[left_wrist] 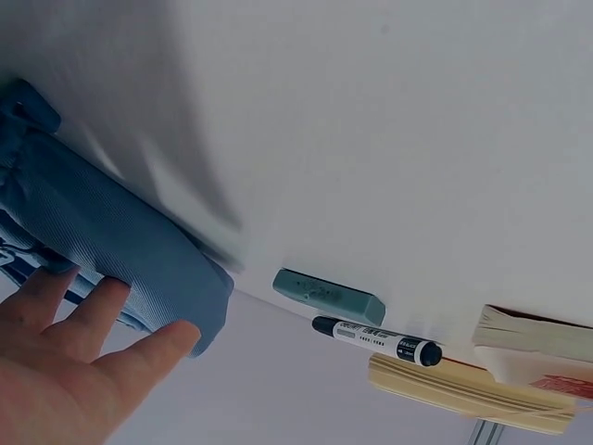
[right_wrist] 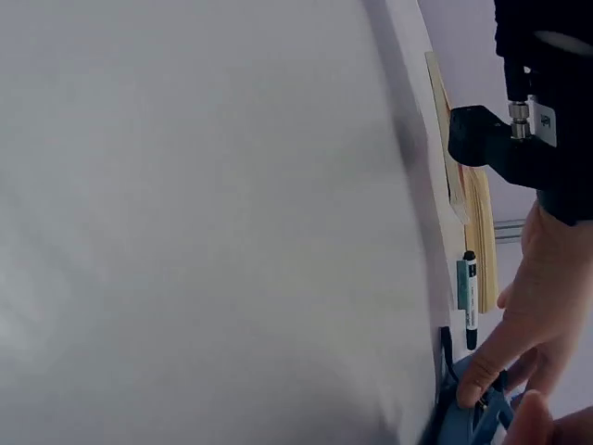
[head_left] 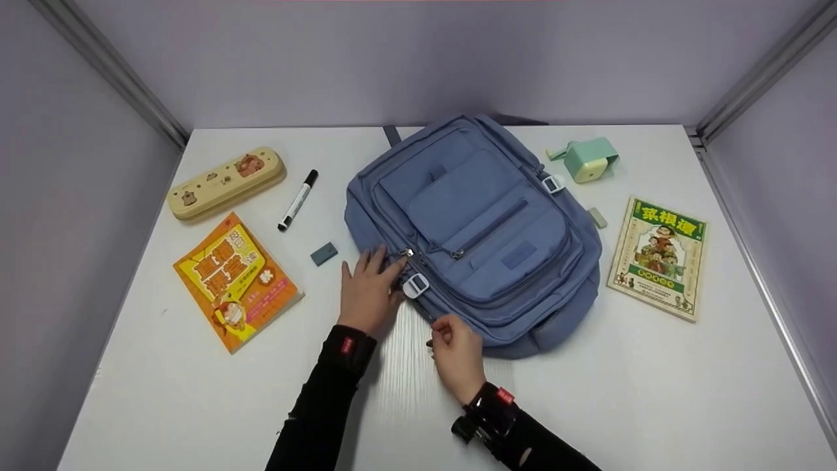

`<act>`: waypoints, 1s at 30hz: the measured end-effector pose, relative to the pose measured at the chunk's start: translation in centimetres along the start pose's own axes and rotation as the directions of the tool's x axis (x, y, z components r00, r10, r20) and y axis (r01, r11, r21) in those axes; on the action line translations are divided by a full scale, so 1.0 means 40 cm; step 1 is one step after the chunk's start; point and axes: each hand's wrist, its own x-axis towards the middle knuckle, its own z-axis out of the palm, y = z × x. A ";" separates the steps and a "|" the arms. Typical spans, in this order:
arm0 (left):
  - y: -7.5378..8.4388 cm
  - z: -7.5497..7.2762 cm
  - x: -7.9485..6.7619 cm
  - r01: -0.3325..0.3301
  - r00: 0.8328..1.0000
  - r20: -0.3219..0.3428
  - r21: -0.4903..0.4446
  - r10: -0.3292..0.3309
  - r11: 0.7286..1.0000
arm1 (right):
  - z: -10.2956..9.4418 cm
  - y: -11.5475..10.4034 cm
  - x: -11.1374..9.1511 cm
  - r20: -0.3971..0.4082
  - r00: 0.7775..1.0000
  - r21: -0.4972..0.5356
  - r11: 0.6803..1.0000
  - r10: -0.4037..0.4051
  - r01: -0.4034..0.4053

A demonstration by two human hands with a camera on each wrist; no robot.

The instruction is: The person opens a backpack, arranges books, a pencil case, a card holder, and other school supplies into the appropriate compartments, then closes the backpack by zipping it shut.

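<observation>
A blue backpack [head_left: 484, 222] lies tilted on the white table, front pocket side up. My left hand [head_left: 371, 291] rests on its left edge, fingers spread and fairly straight, beside a metal zipper pull [head_left: 407, 252] and a white buckle [head_left: 416, 286]. In the left wrist view, the left fingers [left_wrist: 116, 338] touch the bag's blue side. Right at the bag's lower left edge, my right hand [head_left: 456, 353] has thumb and forefinger pinched together on what looks like a zipper pull, mostly hidden by the fingers. Only its fingertips [right_wrist: 533, 422] show in the right wrist view.
On the left lie a beige pencil case [head_left: 225, 183], a black-and-white marker [head_left: 298, 200], an orange book [head_left: 237, 282] and a dark teal eraser [head_left: 324, 254]. To the right are a green pencil sharpener [head_left: 588, 160], a pale eraser [head_left: 596, 218] and a green-and-cream book [head_left: 659, 258].
</observation>
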 end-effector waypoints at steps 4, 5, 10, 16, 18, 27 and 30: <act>-0.002 -0.001 -0.003 0.005 1.000 -0.001 -0.021 -0.005 1.000 | -0.043 0.017 -0.019 -0.010 0.992 -0.061 0.990 -0.129 0.128; -0.003 -0.001 -0.003 0.006 1.000 0.002 -0.029 -0.006 1.000 | -0.054 0.022 -0.025 -0.017 0.986 -0.072 0.984 -0.167 0.166; -0.004 -0.002 -0.005 0.015 1.000 0.020 -0.066 -0.013 0.998 | -0.115 0.057 -0.062 -0.086 0.937 -0.149 0.934 -0.340 0.325; -0.006 -0.001 -0.003 0.033 0.999 0.032 -0.080 -0.030 0.996 | -0.213 0.122 -0.072 -0.206 0.881 -0.208 0.898 -0.427 0.387; -0.006 -0.002 -0.003 0.041 0.999 0.032 -0.088 -0.038 0.995 | -0.247 0.142 -0.061 -0.232 0.865 -0.239 0.888 -0.446 0.394; -0.005 0.001 0.000 0.040 0.999 0.019 -0.103 -0.038 0.994 | -0.359 0.212 0.021 -0.281 0.847 -0.355 0.869 -0.452 0.346; -0.003 0.000 0.001 0.044 0.999 0.021 -0.112 -0.042 0.993 | -0.373 0.225 0.038 -0.293 0.860 -0.361 0.881 -0.418 0.305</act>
